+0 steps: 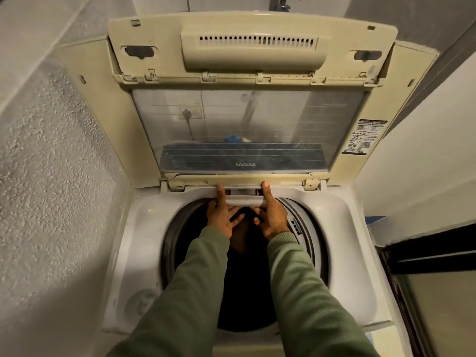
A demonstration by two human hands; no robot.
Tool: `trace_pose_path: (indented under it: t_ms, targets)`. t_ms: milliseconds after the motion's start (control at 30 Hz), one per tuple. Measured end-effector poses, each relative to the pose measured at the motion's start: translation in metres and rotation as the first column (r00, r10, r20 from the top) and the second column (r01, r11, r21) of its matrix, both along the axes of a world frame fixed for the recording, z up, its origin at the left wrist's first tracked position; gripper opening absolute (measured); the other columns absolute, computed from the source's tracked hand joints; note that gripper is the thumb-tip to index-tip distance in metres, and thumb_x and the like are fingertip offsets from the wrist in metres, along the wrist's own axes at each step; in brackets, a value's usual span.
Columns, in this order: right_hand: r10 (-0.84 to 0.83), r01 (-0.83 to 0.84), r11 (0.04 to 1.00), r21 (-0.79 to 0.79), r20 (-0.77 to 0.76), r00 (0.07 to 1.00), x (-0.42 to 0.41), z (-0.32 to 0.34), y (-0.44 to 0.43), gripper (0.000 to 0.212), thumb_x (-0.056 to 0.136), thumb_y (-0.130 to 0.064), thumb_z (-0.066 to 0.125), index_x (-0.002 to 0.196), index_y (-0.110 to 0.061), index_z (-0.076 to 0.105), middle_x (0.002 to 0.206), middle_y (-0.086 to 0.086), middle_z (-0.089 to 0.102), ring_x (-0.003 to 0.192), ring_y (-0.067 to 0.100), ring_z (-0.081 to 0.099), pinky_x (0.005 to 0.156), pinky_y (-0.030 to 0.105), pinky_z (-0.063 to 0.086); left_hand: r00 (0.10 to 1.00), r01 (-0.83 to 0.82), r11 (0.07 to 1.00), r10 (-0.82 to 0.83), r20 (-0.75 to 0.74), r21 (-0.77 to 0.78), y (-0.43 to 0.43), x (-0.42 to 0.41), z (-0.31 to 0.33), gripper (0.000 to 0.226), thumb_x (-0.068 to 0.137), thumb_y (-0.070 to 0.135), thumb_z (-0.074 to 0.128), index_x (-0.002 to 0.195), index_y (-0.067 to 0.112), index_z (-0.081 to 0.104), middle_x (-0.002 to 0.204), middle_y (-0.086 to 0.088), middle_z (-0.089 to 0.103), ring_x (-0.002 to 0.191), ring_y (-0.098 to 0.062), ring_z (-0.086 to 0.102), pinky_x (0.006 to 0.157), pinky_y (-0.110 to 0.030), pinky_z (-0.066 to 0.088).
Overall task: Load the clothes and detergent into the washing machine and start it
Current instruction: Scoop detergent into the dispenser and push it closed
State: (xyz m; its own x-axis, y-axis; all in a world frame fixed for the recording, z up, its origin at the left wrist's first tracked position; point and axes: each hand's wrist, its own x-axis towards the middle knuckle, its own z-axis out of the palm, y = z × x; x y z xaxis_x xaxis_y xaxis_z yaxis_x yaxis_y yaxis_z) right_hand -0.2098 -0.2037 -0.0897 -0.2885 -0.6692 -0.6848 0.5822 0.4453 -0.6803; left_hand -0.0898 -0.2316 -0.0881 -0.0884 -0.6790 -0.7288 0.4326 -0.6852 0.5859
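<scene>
A top-loading washing machine stands with its folding lid raised against the back wall. The drum is dark inside, and a dim brownish shape lies in it below my wrists; I cannot tell what it is. At the back rim of the opening a small white detergent drawer sticks out. My left hand grips the drawer's left end, thumb on top and fingers beneath. My right hand grips the right end the same way. No detergent container is in view.
A rough plastered wall runs close along the left of the machine. A white wall and a dark-framed door stand close on the right. A wall socket with a plug shows through the lid's clear panel.
</scene>
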Motion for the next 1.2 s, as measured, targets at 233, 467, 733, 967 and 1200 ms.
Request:
trace_pose_path:
  t_ms: [233,467,733,967,1200]
  targets:
    - [0.173,-0.169,0.983,0.071,-0.059,0.983,-0.016,0.011,-0.001,0.069,0.067,-0.065,0.074,0.115,-0.017,0.06,0.108,0.001,0.066,0.096,0.018,0.069,0.07,0.031,0.056,0.982,0.171,0.981,-0.162,0.095,-0.09,0.006,0.018,0.003,0.062,0.09,0.056,0.051,0.139,0.019,0.043,0.129,-0.009,0.06,0.097,-0.017,0.065,0.076,-0.034,0.054]
    - [0.335,-0.306,0.938,0.163,-0.189,0.923,-0.034,0.012,0.0,0.047,0.078,-0.039,0.076,0.109,-0.005,0.066,0.093,0.006,0.067,0.089,0.021,0.069,0.076,0.034,0.057,0.963,0.206,0.978,-0.194,0.186,-0.042,0.003,0.02,0.009,0.062,0.094,0.048,0.053,0.143,0.012,0.038,0.142,-0.01,0.046,0.118,-0.029,0.054,0.08,-0.038,0.053]
    - [0.316,-0.27,0.947,0.172,-0.364,0.876,-0.032,0.015,-0.002,0.027,0.076,-0.022,0.076,0.097,-0.005,0.07,0.097,0.01,0.073,0.077,0.02,0.066,0.064,0.031,0.052,0.888,0.358,0.933,-0.329,0.321,-0.034,0.0,0.029,0.016,0.055,0.098,0.042,0.049,0.141,0.01,0.041,0.141,-0.014,0.046,0.107,-0.034,0.058,0.086,-0.042,0.052]
    - [0.391,-0.328,0.915,0.234,-0.319,0.864,-0.034,0.016,0.005,0.038,0.075,-0.017,0.076,0.112,-0.022,0.065,0.091,0.0,0.072,0.059,0.018,0.063,0.06,0.029,0.047,0.831,0.428,0.903,-0.379,0.408,-0.032,0.006,0.033,0.017,0.051,0.1,0.04,0.044,0.147,0.022,0.033,0.141,-0.011,0.044,0.093,-0.031,0.058,0.072,-0.039,0.055]
    - [0.46,-0.385,0.884,0.263,-0.346,0.818,-0.033,0.016,0.012,0.052,0.08,-0.023,0.072,0.129,-0.033,0.059,0.099,-0.003,0.067,0.06,0.016,0.053,0.058,0.027,0.045,0.817,0.468,0.884,-0.437,0.376,0.011,0.018,0.036,0.016,0.057,0.1,0.04,0.044,0.152,0.035,0.019,0.147,-0.01,0.04,0.086,-0.028,0.059,0.062,-0.036,0.056]
